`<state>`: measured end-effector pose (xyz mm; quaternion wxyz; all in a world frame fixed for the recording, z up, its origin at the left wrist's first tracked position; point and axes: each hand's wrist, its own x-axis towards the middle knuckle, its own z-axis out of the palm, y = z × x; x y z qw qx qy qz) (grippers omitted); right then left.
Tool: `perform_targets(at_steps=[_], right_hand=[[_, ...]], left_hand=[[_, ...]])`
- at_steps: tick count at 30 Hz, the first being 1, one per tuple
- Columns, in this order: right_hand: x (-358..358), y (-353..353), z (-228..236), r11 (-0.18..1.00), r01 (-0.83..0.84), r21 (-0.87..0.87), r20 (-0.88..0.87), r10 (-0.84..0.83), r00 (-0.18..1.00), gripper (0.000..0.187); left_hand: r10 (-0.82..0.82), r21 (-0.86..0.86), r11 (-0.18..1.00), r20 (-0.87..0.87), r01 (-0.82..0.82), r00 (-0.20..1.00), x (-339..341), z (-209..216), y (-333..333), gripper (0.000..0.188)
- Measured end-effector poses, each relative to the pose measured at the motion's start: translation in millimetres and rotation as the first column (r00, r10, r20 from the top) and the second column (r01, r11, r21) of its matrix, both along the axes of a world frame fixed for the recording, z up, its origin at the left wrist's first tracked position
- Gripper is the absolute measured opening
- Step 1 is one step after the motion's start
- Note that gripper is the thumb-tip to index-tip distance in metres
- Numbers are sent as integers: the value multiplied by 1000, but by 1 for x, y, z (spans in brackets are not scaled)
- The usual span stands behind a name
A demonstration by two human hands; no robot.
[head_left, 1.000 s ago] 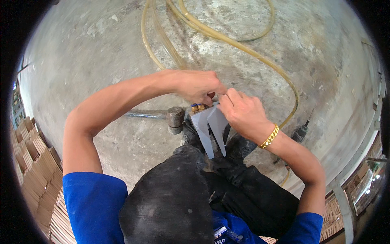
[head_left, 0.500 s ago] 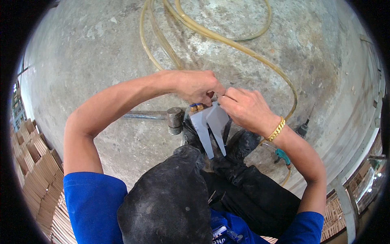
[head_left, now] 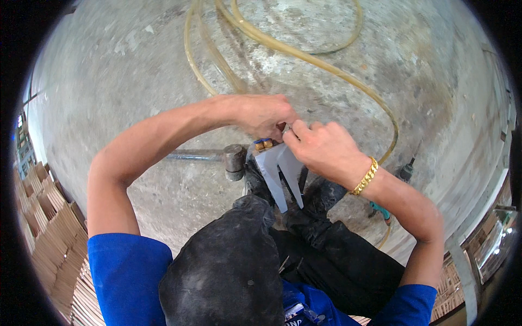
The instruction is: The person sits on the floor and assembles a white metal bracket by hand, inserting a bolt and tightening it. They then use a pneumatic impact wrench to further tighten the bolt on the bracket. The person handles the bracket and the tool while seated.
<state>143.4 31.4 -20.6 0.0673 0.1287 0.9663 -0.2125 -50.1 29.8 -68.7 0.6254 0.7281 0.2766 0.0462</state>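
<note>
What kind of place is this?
Probably a workshop or small factory. A heavy sledgehammer lies on the stained concrete floor, a long yellowish hose snakes across it, and stacks of thin tan pieces fill the left edge.

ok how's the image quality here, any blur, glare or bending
Head view, now: black fisheye rim, straight edges bending near it; floor slightly smeared; bright glare on a shiny patch at far right; grey piece fairly clear, but whatever the fingers pinch is too small to tell.
</note>
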Motion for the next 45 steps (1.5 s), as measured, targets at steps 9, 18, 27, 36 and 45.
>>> perform_targets(at_steps=[9, 18, 27, 36, 45], right_hand=[[-1, -9, -24, 986, 89, -141, -81, -101, 992, 17], [47, -1, 7, 903, 369, -220, 20, -374, 927, 38], [372, -150, 6, 330, 942, 56, 327, -898, 295, 29], [397, -251, -18, 85, 983, -161, 510, -846, 157, 34], [282, -154, -40, -302, 850, -432, 245, -946, -212, 29]], left_hand=[[-19, 17, 1000, -25, 20, 999, 2, -5, 2, 18], [11, -104, 994, -163, -29, 987, 10, 1, -3, 30], [15, -142, 989, -203, -45, 979, 14, 3, -6, 41], [4, -115, 993, -219, -30, 976, 21, 4, -7, 42], [-76, -45, 997, -238, 67, 968, 18, 10, 0, 42]])
